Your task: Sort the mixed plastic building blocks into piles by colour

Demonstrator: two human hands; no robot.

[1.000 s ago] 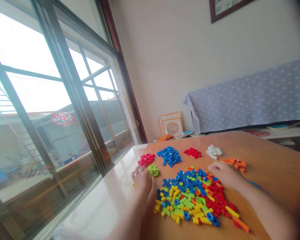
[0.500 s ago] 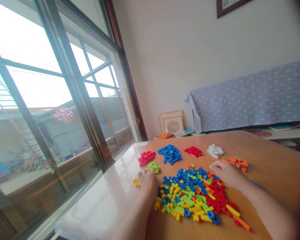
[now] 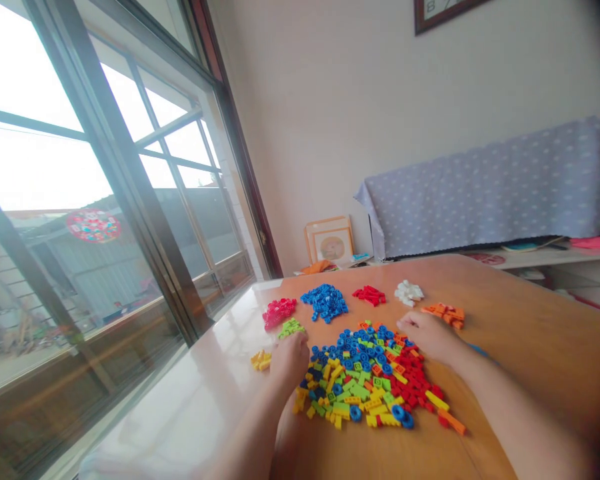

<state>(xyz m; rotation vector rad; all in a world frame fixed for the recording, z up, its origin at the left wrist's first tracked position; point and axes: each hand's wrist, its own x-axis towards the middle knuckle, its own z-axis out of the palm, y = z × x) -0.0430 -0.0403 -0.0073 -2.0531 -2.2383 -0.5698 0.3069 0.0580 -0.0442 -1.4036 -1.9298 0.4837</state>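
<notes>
A large mixed pile of toy building bricks (image 3: 360,390), in blue, green, yellow, red and orange, lies on the wooden table between my hands. My left hand (image 3: 289,360) is at the pile's left edge, with its fingers curled and their tips mostly hidden. Just beyond it is a small heap of light green bricks (image 3: 291,327), and to its left a few yellow bricks (image 3: 261,361). At the pile's far right edge, my right hand (image 3: 427,335) has thumb and fingers drawn together; what they hold, if anything, is too small to make out. Orange bricks (image 3: 445,314) lie just beyond it.
Along the far side are heaps of pinkish-red pieces (image 3: 279,312), blue pieces (image 3: 325,302), red bricks (image 3: 369,295) and white pieces (image 3: 409,293). A blue piece (image 3: 477,349) shows partly behind my right forearm. A large window (image 3: 130,200) borders the table's left side.
The view has turned slightly right. My left hand has moved from beside the yellow and green heaps toward the mixed pile, its fingers more curled. My right hand stays near the pile's far right edge.
</notes>
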